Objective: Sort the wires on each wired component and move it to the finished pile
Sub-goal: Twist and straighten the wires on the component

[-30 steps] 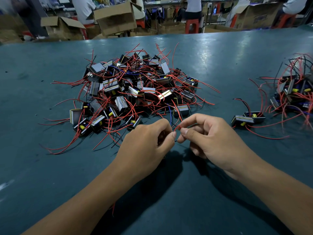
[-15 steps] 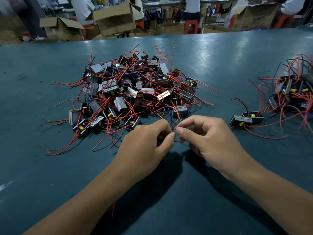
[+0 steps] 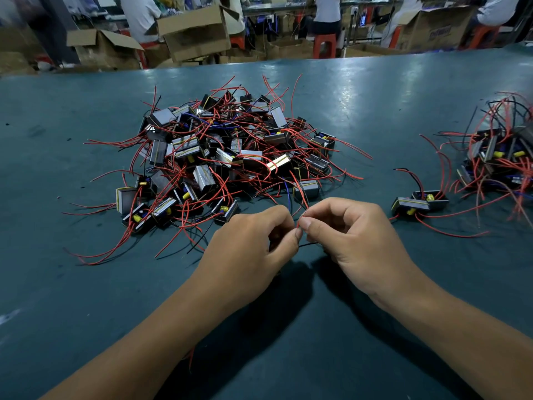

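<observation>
No writing can be read on the components; print on a cardboard box (image 3: 432,30) beyond the far edge is too blurred to make out. On the teal bench (image 3: 86,284), the left hand (image 3: 248,249) and right hand (image 3: 357,241) meet near the middle, thumb and forefinger of each pinching a thin red wire (image 3: 298,223) between them; a black wire (image 3: 308,243) runs across just below. The component these wires belong to is hidden inside the left hand. The unsorted pile (image 3: 225,157) lies just beyond the hands, the finished pile (image 3: 499,160) near the right edge, with two components (image 3: 418,202) between. Bare bench lies to the left and in front. Since half a second ago the hands keep the same pinch, barely shifted.
</observation>
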Demonstrator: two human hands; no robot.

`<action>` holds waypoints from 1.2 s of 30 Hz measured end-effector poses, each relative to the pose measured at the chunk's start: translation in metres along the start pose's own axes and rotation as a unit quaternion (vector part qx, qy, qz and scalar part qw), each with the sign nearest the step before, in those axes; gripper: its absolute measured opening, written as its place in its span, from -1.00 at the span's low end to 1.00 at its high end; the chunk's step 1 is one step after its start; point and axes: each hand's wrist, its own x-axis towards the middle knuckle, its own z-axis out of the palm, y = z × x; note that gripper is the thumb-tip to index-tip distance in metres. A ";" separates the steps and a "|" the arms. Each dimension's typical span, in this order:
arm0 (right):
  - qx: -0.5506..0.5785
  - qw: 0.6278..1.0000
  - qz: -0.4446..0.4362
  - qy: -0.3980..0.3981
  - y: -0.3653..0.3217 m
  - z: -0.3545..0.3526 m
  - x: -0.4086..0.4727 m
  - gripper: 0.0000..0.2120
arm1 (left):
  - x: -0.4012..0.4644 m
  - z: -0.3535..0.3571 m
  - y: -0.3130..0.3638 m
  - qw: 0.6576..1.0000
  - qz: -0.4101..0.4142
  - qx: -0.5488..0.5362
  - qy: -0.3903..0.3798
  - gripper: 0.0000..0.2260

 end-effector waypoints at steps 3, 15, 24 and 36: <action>-0.007 1.000 -0.002 0.004 -0.001 0.001 0.000 -0.92 | 0.000 -0.002 0.000 1.000 0.011 -0.002 -0.004 -0.82; -0.127 0.986 -0.087 -0.059 -0.013 -0.006 -0.005 -0.91 | 0.006 -0.021 0.003 0.999 0.041 -0.018 0.024 -0.86; -0.133 0.984 -0.097 -0.074 -0.017 -0.006 -0.006 -0.90 | 0.009 -0.027 0.003 0.994 0.092 0.059 -0.002 -0.80; -0.128 0.985 -0.085 -0.084 -0.019 -0.006 -0.007 -0.91 | 0.007 -0.028 0.006 0.995 0.091 0.039 0.014 -0.84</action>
